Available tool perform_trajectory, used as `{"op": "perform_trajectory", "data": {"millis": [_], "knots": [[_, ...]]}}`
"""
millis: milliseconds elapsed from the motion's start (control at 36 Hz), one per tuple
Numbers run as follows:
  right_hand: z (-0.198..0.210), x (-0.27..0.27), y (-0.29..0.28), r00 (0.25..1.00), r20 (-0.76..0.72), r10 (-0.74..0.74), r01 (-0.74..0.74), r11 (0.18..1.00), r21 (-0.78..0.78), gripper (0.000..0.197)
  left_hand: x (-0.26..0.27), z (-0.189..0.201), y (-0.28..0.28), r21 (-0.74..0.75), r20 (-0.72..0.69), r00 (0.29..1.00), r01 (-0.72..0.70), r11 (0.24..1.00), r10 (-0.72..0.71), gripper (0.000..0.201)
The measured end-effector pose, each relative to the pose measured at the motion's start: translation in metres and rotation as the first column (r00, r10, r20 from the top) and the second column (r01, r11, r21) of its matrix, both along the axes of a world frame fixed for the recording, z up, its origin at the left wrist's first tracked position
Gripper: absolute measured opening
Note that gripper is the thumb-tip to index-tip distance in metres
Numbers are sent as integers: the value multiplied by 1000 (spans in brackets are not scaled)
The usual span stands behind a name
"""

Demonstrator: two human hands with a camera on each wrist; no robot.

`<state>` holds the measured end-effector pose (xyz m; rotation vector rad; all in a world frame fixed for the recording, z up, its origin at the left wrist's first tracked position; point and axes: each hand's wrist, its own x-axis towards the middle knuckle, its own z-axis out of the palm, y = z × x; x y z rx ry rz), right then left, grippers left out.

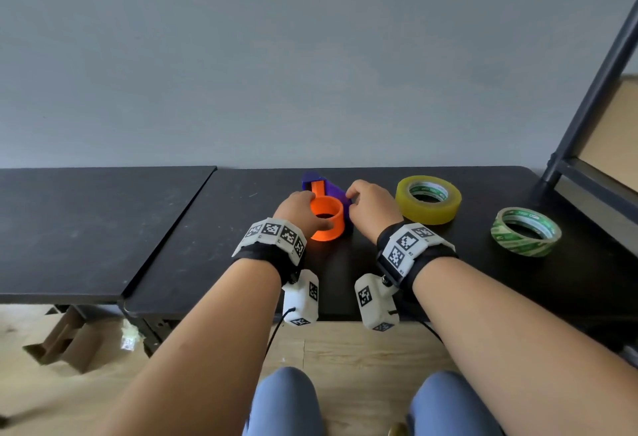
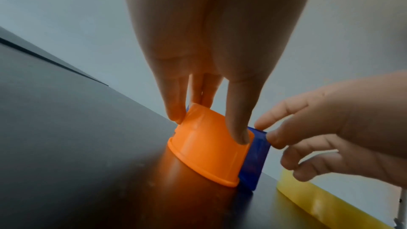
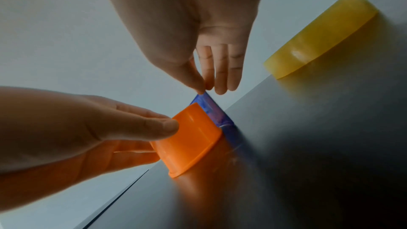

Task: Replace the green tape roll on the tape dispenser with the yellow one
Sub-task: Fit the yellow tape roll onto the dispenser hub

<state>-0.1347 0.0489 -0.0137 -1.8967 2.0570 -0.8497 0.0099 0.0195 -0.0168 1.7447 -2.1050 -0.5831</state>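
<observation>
The tape dispenser lies on the black table with its orange hub bare and its blue body behind it. My left hand grips the orange hub between thumb and fingers. My right hand pinches the top edge of the blue body with thumb and forefinger. The yellow tape roll lies flat just right of my right hand. The green tape roll lies flat further right, nearer the front edge.
A second black table adjoins on the left with a narrow seam. A dark metal shelf frame stands at the right end. Cardboard scraps lie on the wooden floor below. The wall runs right behind the dispenser.
</observation>
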Motion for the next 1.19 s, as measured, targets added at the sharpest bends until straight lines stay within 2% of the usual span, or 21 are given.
{"op": "perform_trajectory", "data": {"millis": [56, 333, 528, 611, 750, 805, 889, 944, 1000, 1194], "knots": [[1, -3, -4, 999, -7, -41, 41, 999, 9, 30, 3, 1, -3, 11, 1, 1000, 6, 1000, -6, 78], [5, -12, -22, 976, 10, -219, 218, 975, 41, 33, 6, 4, -7, 27, 17, 999, 29, 999, -29, 79], [2, -11, -17, 986, 16, -166, 165, 985, 53, 40, -7, 6, -4, -28, 100, 995, 27, 999, -24, 63], [2, -21, -15, 986, 24, -167, 165, 985, 47, 44, -15, 8, -3, -14, 140, 990, 16, 1000, -13, 62], [6, -52, -6, 972, -61, -226, 230, 970, 75, 35, -27, 13, -3, -26, 180, 984, 3, 1000, 2, 55], [8, -63, 0, 948, -161, -275, 293, 951, 99, 13, -31, 13, -2, -37, 172, 985, 17, 999, -10, 56], [7, -76, 4, 925, -241, -295, 331, 936, 123, 30, -37, 11, 1, -98, 116, 993, 5, 995, 6, 54], [5, -80, 9, 938, -238, -254, 309, 921, 236, 18, -42, 11, 5, -145, 60, 998, -13, 989, 22, 49], [2, -85, 12, 954, -210, -215, 270, 920, 284, 25, -47, 11, 11, -171, 18, 1000, -13, 985, 16, 52], [1, -87, 33, 973, -151, -177, 213, 938, 273, 41, -60, 17, 28, -210, -23, 1000, 10, 978, -15, 53]]}}
